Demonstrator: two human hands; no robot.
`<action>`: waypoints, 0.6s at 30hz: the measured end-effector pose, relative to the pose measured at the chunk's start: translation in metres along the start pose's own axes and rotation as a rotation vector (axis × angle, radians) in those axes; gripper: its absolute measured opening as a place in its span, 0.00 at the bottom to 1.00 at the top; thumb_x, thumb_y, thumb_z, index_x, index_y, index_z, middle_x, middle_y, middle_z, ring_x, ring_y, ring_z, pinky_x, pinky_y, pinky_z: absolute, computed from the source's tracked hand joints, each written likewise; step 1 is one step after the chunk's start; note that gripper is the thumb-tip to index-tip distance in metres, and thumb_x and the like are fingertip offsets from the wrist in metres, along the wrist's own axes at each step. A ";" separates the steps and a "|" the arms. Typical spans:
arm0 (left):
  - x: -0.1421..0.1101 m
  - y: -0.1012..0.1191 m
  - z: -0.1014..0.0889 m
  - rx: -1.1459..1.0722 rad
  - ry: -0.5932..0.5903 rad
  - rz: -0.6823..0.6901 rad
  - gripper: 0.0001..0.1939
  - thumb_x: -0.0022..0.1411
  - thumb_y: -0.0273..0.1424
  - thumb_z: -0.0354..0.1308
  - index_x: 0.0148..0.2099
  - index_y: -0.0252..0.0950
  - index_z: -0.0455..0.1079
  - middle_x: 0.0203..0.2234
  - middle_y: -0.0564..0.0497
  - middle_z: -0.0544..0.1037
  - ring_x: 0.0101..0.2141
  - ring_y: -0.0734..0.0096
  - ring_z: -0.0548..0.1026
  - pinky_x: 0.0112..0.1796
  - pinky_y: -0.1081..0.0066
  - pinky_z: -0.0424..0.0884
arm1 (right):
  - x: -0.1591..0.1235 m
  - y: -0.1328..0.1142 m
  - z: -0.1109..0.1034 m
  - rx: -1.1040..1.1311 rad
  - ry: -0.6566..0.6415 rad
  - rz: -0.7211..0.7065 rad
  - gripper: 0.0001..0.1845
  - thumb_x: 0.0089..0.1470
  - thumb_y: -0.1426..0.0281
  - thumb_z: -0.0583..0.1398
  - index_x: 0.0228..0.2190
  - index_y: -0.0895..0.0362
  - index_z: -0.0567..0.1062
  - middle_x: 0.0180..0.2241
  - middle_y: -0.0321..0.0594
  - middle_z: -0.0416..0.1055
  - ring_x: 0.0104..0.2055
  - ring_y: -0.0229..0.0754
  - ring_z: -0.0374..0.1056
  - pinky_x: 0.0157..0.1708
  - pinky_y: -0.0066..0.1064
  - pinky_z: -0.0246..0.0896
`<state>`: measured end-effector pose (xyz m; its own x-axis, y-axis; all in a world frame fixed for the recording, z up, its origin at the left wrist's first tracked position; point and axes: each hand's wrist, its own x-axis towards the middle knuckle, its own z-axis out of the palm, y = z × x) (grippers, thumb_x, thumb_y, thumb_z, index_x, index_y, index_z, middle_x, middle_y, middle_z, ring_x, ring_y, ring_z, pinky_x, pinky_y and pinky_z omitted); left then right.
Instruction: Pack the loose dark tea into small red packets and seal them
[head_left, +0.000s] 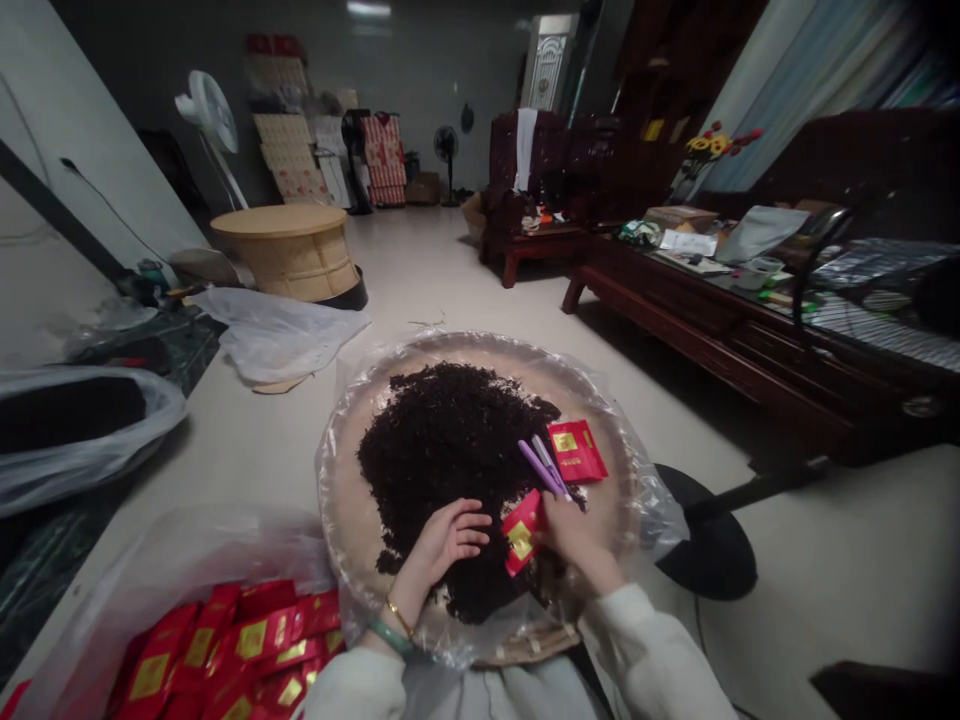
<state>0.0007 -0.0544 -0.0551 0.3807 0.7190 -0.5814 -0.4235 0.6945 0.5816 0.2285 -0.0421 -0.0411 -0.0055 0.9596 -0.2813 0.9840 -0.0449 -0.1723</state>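
A heap of dark, dry leaves like loose tea [442, 450] lies on a round, plastic-lined woven tray [341, 520]. My left hand [452, 538] is over the front of the heap, fingers spread and palm turned inward, holding nothing. Just right of it, my right hand [568, 532] grips a small red packet [520, 540] with a gold label. Beyond that hand lies a purple, two-armed tool [541, 466] resembling a hair straightener, its near end partly hidden by the fingers. A second red packet [578, 451] rests flat beside the tool.
Several red packets [251, 640] fill a clear bag at the front left. Farther left is an open plastic bag [161, 405] of dark material. A round wooden stand [281, 222] is behind. On the right are a black stand base [709, 540] and a long dark wooden table [720, 340].
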 end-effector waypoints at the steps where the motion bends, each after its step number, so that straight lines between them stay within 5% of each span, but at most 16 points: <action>1: 0.001 -0.001 0.002 0.016 0.006 0.007 0.12 0.62 0.34 0.53 0.43 0.31 0.68 0.32 0.43 0.80 0.24 0.71 0.78 0.24 0.75 0.71 | -0.004 0.002 0.008 -0.023 0.017 0.002 0.23 0.42 0.71 0.67 0.43 0.61 0.71 0.45 0.55 0.70 0.45 0.54 0.69 0.36 0.34 0.63; 8: -0.001 -0.002 0.002 0.082 0.044 0.085 0.13 0.60 0.35 0.55 0.43 0.32 0.69 0.34 0.42 0.80 0.27 0.70 0.78 0.26 0.75 0.71 | -0.007 -0.007 0.030 0.005 0.154 -0.051 0.09 0.55 0.74 0.55 0.38 0.58 0.73 0.40 0.49 0.71 0.42 0.49 0.69 0.33 0.33 0.61; 15: -0.004 -0.003 0.002 0.126 0.086 0.114 0.12 0.59 0.35 0.56 0.42 0.32 0.69 0.33 0.43 0.80 0.26 0.72 0.77 0.25 0.75 0.71 | 0.001 0.006 0.056 0.094 0.341 -0.119 0.20 0.50 0.71 0.60 0.47 0.62 0.71 0.42 0.52 0.69 0.43 0.52 0.67 0.42 0.36 0.62; 18: -0.004 -0.006 0.003 0.144 0.101 0.133 0.11 0.59 0.34 0.56 0.42 0.32 0.69 0.33 0.44 0.80 0.26 0.72 0.77 0.25 0.75 0.71 | 0.001 0.008 0.061 0.126 0.384 -0.141 0.17 0.50 0.72 0.60 0.43 0.62 0.74 0.39 0.52 0.69 0.41 0.53 0.67 0.41 0.38 0.62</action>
<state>0.0038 -0.0613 -0.0548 0.2416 0.8036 -0.5439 -0.3399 0.5951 0.7282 0.2256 -0.0584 -0.1005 -0.0487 0.9914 0.1212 0.9488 0.0838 -0.3046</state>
